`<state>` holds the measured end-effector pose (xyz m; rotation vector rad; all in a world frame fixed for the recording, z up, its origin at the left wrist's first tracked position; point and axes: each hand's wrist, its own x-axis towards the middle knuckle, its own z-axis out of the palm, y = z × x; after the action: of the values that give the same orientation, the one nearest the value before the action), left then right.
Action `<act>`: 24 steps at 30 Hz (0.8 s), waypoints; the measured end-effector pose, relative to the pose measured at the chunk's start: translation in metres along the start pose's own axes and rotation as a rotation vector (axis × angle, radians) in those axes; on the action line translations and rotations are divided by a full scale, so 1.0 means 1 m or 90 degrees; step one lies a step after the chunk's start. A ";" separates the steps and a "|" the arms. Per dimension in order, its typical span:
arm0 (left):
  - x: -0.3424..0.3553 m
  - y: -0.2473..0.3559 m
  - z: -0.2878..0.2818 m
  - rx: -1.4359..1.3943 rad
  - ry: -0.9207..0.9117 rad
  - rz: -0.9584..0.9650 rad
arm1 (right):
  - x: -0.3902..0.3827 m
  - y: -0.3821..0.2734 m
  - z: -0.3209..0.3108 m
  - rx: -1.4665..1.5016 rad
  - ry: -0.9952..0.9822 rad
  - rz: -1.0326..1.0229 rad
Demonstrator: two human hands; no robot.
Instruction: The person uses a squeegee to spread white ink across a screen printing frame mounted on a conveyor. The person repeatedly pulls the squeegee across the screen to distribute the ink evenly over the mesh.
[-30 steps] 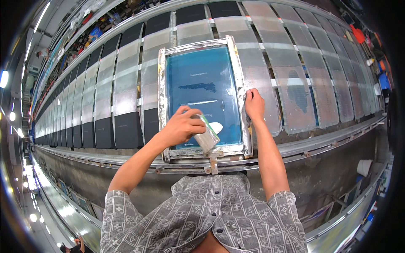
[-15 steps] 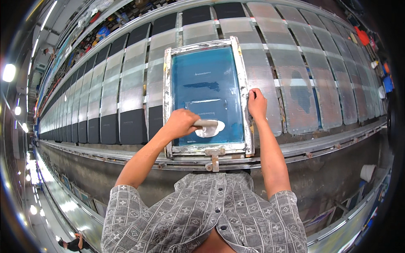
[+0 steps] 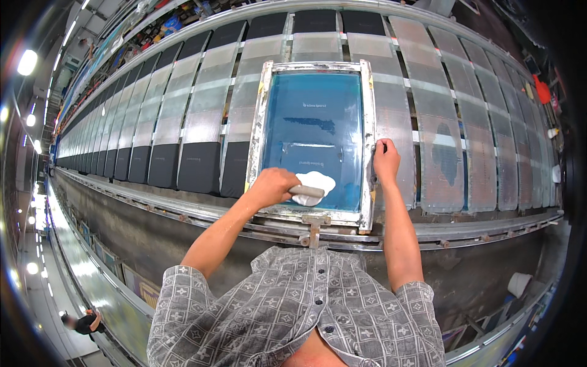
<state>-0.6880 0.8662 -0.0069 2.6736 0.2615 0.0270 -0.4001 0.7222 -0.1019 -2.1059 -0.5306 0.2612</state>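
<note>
A screen-printing frame (image 3: 370, 122) with worn white edges and blue mesh (image 3: 293, 92) lies in front of me on a long row of boards. My left hand (image 3: 272, 187) is closed around the end of a squeegee (image 3: 307, 191) with a pale grey handle, low over the near part of the mesh. White ink (image 3: 321, 181) is pooled around it; the squeegee's lower edge is hidden in this pool. Small pale lettering and a dark patch show on the mesh. My right hand (image 3: 386, 160) has curled fingers pinching the frame's right edge.
Black fabric pieces (image 3: 199, 167) cover the ends of many boards to the left. Bare boards (image 3: 445, 153), one with a dark stain, continue right. A metal rail (image 3: 422, 237) with a bracket (image 3: 315, 226) runs along the near edge. Another person (image 3: 85, 322) stands far lower left.
My left hand and the squeegee have shifted slightly right and down in view, and the handle has turned. More of the white ink shows. The whole view has shifted; my right hand stays at the frame's edge.
</note>
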 end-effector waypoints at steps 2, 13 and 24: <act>0.011 -0.004 0.000 0.015 0.068 -0.011 | 0.002 -0.002 0.000 0.018 -0.009 -0.001; 0.044 -0.018 -0.006 -0.123 -0.202 -0.168 | 0.003 -0.002 -0.001 0.006 0.007 0.043; 0.077 -0.067 0.017 -0.376 -0.485 -0.243 | 0.008 0.007 0.003 -0.003 0.012 0.049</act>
<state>-0.6231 0.9322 -0.0533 1.8439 0.4210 -0.8660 -0.3923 0.7244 -0.1095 -2.1336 -0.4389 0.2842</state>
